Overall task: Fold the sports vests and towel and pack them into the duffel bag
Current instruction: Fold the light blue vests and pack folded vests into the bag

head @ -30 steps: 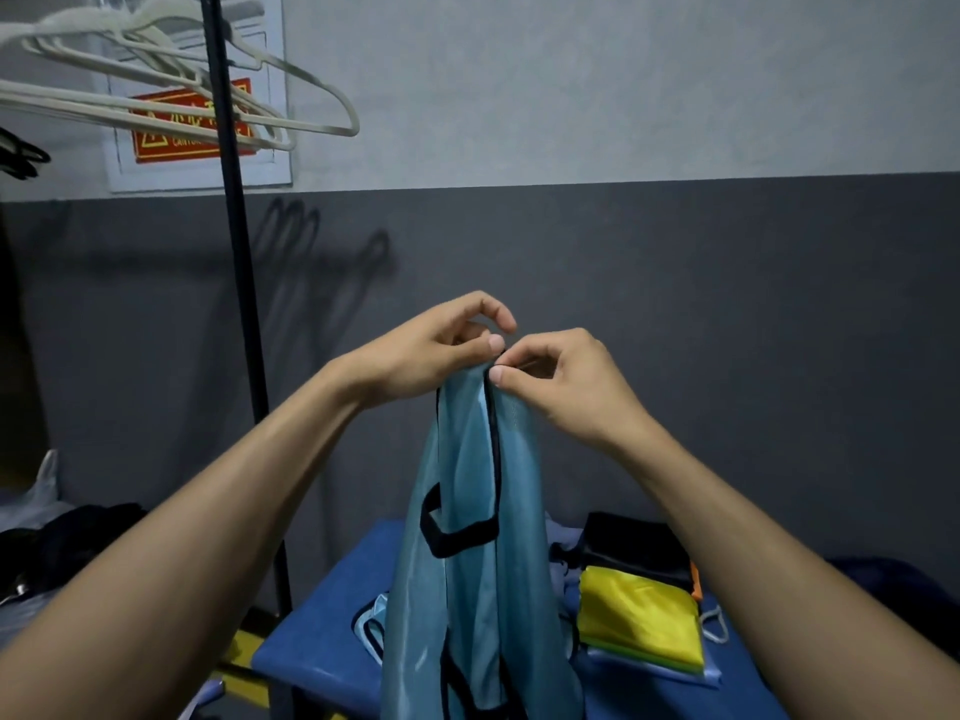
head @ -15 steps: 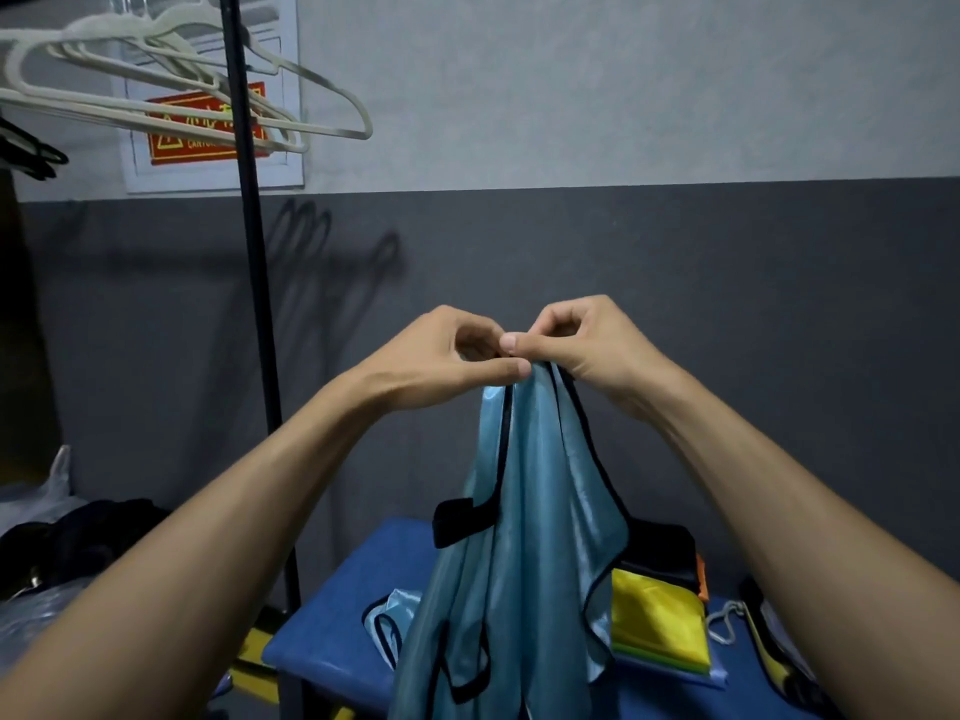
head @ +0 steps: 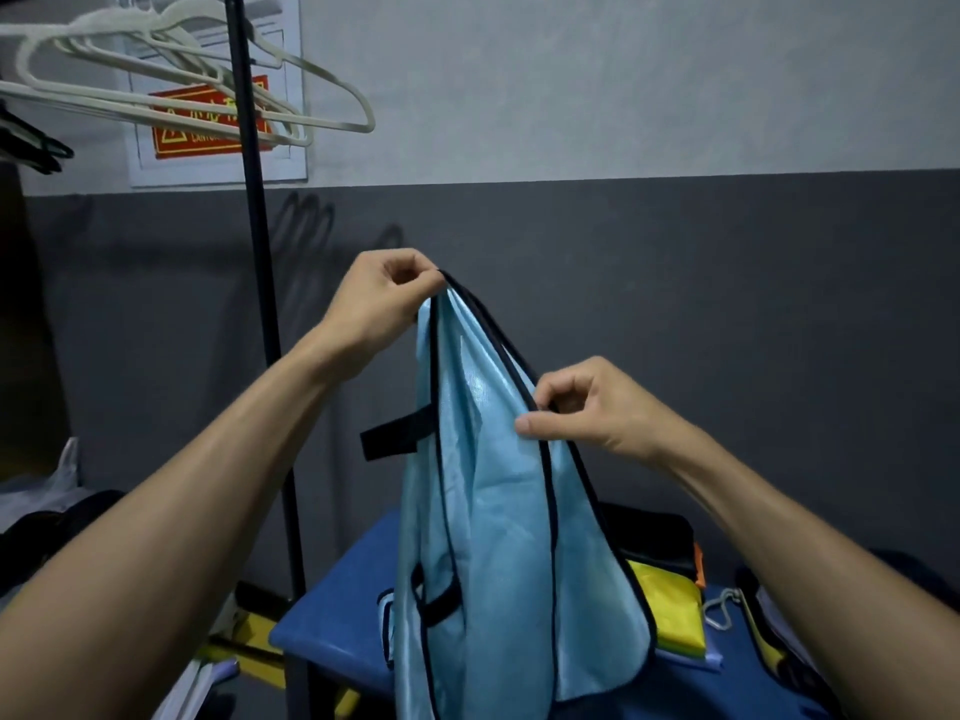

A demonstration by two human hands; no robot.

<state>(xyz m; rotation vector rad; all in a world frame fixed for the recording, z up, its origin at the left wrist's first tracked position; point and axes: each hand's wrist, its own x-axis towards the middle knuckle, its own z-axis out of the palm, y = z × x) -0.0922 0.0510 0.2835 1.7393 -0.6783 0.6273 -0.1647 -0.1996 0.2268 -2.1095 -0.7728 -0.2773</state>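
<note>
Up close, both forearms are reaching in from the bottom corners, hands apart. Right hand (head: pixel 592 407) is pinching the black-trimmed edge of the light blue sports vest (head: pixel 498 511) between thumb and curled fingers, at about 3 o'clock from frame centre. Left hand (head: pixel 384 304) is sitting higher, at roughly 11 o'clock, pinching the vest's top point, so the trim is running taut and slanted between the two grips. Vest is hanging in mid-air, draping down over the near edge of the blue table (head: pixel 332 626); a black side strap (head: pixel 397 431) is sticking out at its left.

Behind the vest at 4 o'clock, a folded yellow vest (head: pixel 670 610) is lying on the table with a black item (head: pixel 654 535) just beyond it; cannot tell what that is. Farther back, a black rack pole (head: pixel 257 304) is standing upright at 9 o'clock. White hangers (head: pixel 182 80) are hanging at 10 o'clock, in front of a red warning sign (head: pixel 210 127) on the wall.
</note>
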